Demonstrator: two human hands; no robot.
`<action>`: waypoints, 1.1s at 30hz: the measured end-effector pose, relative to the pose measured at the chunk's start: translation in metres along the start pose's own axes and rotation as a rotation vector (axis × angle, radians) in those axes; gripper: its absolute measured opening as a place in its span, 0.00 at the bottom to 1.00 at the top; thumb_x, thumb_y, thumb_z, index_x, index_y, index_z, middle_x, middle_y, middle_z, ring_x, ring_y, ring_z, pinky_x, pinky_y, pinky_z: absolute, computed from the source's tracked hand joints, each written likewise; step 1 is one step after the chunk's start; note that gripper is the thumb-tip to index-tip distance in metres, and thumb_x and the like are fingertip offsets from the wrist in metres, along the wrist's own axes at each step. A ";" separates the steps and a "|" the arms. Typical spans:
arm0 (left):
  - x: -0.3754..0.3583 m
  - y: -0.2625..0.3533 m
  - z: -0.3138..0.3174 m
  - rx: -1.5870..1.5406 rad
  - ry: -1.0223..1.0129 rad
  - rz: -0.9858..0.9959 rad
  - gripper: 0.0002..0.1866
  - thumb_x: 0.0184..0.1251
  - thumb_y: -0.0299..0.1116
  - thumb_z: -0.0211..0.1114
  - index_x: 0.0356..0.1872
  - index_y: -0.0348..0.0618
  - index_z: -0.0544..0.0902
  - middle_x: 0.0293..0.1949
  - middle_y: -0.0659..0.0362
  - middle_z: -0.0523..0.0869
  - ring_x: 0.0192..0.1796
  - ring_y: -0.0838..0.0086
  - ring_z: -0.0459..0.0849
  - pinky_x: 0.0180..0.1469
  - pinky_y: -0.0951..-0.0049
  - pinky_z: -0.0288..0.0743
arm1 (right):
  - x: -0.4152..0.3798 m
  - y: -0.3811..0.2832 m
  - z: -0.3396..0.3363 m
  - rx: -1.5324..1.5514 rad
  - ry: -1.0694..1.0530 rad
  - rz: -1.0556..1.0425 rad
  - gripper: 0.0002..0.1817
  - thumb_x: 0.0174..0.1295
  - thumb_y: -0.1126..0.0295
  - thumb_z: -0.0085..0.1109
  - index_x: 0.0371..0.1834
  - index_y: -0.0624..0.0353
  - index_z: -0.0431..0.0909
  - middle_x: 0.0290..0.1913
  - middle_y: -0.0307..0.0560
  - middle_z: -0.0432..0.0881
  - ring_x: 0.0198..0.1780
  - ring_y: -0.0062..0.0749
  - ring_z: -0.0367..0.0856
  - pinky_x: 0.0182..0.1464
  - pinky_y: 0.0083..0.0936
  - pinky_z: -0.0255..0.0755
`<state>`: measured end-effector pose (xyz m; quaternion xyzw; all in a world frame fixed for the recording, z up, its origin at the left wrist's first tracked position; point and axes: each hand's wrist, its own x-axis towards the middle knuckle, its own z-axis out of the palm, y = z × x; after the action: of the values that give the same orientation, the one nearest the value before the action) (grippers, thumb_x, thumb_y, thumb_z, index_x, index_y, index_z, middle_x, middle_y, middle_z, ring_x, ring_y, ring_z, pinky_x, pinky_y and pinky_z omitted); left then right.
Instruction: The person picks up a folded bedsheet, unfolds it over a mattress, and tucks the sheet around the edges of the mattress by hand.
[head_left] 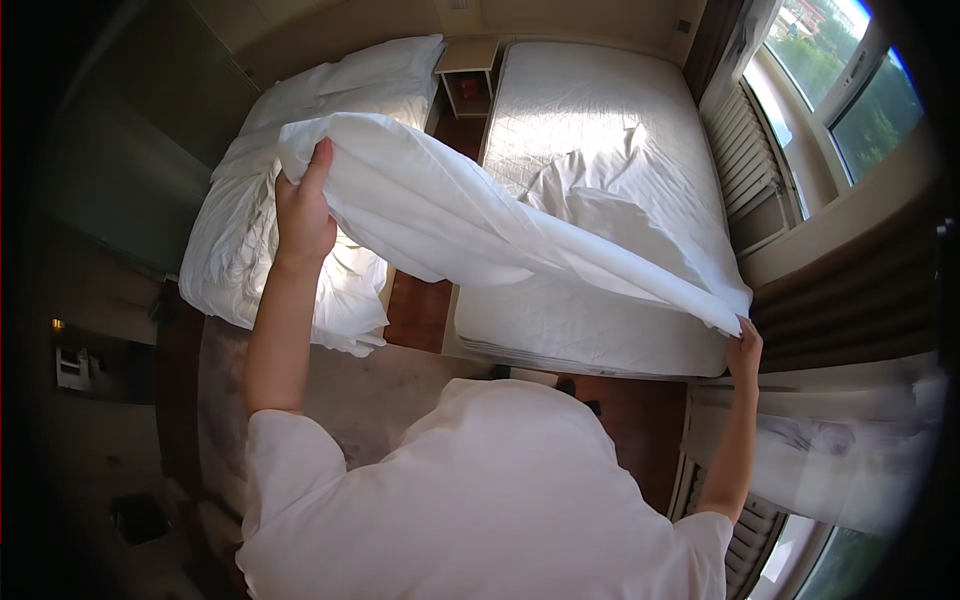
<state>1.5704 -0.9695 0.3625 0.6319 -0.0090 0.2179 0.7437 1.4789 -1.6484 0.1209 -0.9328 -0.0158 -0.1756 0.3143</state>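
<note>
A white bed sheet (430, 200) is stretched in the air between my two hands, sagging in folds. My left hand (306, 208) is raised high and grips one end, thumb on top. Low on the right, my right hand (744, 352) pinches the other end near the corner of the bare mattress (560, 325). Part of the sheet lies crumpled over the middle of that mattress, which has a quilted white top.
A second bed (250, 190) with rumpled white bedding stands on the left. Between the beds is a small nightstand (468, 55). A radiator (750, 155) and windows (840, 80) line the right wall, with a dark curtain (850, 290) nearby.
</note>
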 end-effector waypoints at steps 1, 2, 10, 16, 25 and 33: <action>-0.001 -0.002 -0.003 -0.040 0.007 -0.005 0.16 0.74 0.34 0.66 0.58 0.40 0.79 0.54 0.59 0.84 0.58 0.70 0.82 0.62 0.68 0.73 | -0.002 -0.001 0.002 0.041 -0.006 0.063 0.16 0.59 0.82 0.51 0.50 0.71 0.81 0.47 0.61 0.84 0.50 0.54 0.84 0.57 0.36 0.74; 0.000 -0.004 -0.010 -0.030 -0.002 -0.001 0.15 0.74 0.33 0.67 0.56 0.39 0.80 0.53 0.59 0.85 0.56 0.71 0.82 0.60 0.69 0.74 | -0.004 -0.003 0.005 0.056 -0.016 0.125 0.15 0.61 0.81 0.51 0.50 0.71 0.81 0.46 0.62 0.84 0.49 0.54 0.84 0.56 0.35 0.75; -0.001 -0.012 -0.054 0.524 -0.134 0.102 0.09 0.69 0.23 0.65 0.48 0.34 0.85 0.44 0.59 0.89 0.47 0.77 0.85 0.54 0.74 0.76 | -0.012 -0.013 0.025 0.043 0.055 0.136 0.20 0.65 0.80 0.50 0.59 0.64 0.81 0.45 0.56 0.85 0.48 0.43 0.85 0.54 0.29 0.75; -0.027 -0.015 -0.040 0.438 -0.186 -0.058 0.09 0.74 0.30 0.64 0.47 0.35 0.84 0.42 0.61 0.88 0.45 0.79 0.82 0.52 0.75 0.74 | -0.009 -0.009 0.020 -0.027 0.033 0.148 0.23 0.62 0.85 0.51 0.61 0.62 0.81 0.54 0.55 0.84 0.54 0.45 0.83 0.60 0.29 0.74; -0.066 0.012 0.043 0.282 -0.561 0.053 0.11 0.71 0.23 0.64 0.51 0.33 0.80 0.46 0.58 0.86 0.47 0.78 0.82 0.52 0.76 0.76 | 0.014 -0.282 0.104 0.372 -0.494 -0.218 0.57 0.49 0.54 0.80 0.80 0.61 0.56 0.67 0.63 0.75 0.67 0.55 0.75 0.66 0.41 0.70; -0.081 0.003 0.047 0.337 -0.739 0.133 0.10 0.69 0.22 0.65 0.49 0.34 0.82 0.44 0.53 0.88 0.45 0.71 0.87 0.47 0.72 0.78 | -0.008 -0.352 0.138 0.520 -0.004 -0.415 0.21 0.50 0.84 0.63 0.50 0.66 0.76 0.41 0.59 0.82 0.41 0.51 0.82 0.41 0.39 0.77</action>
<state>1.5082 -1.0393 0.3511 0.7787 -0.2805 0.0225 0.5607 1.4662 -1.2839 0.2198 -0.7987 -0.2502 -0.2239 0.4993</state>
